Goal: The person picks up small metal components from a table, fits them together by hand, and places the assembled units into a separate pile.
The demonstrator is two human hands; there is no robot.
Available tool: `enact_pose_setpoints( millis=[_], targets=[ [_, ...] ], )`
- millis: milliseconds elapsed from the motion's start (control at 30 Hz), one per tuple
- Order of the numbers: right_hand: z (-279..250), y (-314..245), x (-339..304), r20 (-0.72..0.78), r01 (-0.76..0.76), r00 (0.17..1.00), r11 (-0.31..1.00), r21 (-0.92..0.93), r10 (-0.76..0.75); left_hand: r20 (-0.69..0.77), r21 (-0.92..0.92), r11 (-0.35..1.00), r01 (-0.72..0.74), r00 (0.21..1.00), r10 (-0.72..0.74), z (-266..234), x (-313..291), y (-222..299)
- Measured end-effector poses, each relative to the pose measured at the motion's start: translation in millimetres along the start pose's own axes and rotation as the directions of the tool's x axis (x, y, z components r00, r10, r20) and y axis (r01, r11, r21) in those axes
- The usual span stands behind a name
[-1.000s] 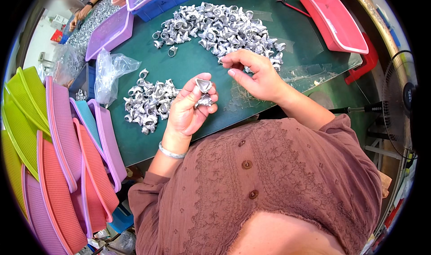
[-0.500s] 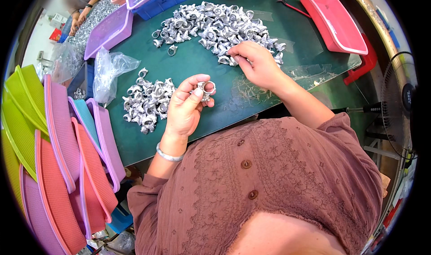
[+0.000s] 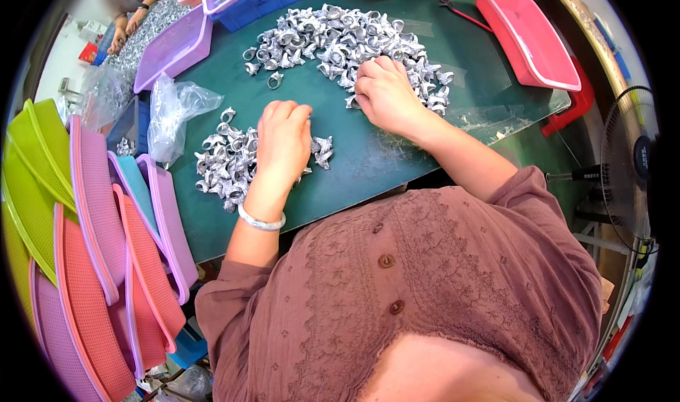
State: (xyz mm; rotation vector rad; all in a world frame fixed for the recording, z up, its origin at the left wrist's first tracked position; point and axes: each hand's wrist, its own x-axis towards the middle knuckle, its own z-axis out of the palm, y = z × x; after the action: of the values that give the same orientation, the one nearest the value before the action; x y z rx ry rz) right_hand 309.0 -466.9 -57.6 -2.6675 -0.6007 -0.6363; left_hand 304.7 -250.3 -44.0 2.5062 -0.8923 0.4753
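Observation:
My left hand [image 3: 282,143] is palm down over the right side of a smaller pile of silvery metal rings [image 3: 225,161]. Its fingers are bent under and closed; what they hold, if anything, is hidden. Just right of it, a few loose rings [image 3: 322,152] lie on the green tabletop [image 3: 354,157]. At the near edge of a larger heap of rings [image 3: 340,37], my right hand [image 3: 388,96] has its fingers curled down and closed among the pieces. Its fingertips and anything in them are out of sight. One separate ring [image 3: 275,81] lies below the heap's left end.
A clear plastic bag [image 3: 173,115] and a purple basket [image 3: 173,48] lie left. At the back right are a pink basket [image 3: 528,37] and red-handled pliers [image 3: 467,12]. Stacked baskets [image 3: 92,246] crowd the left; a fan [image 3: 627,168] stands right. Another person's hands [image 3: 127,30] show far left.
My left hand has turned palm down and moved left onto the small pile; the ring it held up is no longer visible in it. My right hand has shifted slightly left, fingers curling down.

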Motion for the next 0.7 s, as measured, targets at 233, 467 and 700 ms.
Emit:
enact_pose_setpoints(
  millis=[233, 467, 700],
  targets=[
    [-21, 6, -1, 0.053, -0.145, 0.989, 0.873, 0.467, 0.136, 0.336, 0.125, 0.984, 0.13, 0.927, -0.165, -9, 5, -5],
    [-48, -12, -2, 0.292, -0.371, 0.928, 0.54, 0.756, 0.23, 0.148, -0.635, 0.729, 0.258, 0.966, -0.213, -15, 15, 28],
    [-65, -24, -6, 0.287, -0.328, 0.944, 0.533, 0.78, 0.16, 0.525, -0.845, -0.048, 0.532, 0.811, -0.257, -15, 11, 48]
  ],
)
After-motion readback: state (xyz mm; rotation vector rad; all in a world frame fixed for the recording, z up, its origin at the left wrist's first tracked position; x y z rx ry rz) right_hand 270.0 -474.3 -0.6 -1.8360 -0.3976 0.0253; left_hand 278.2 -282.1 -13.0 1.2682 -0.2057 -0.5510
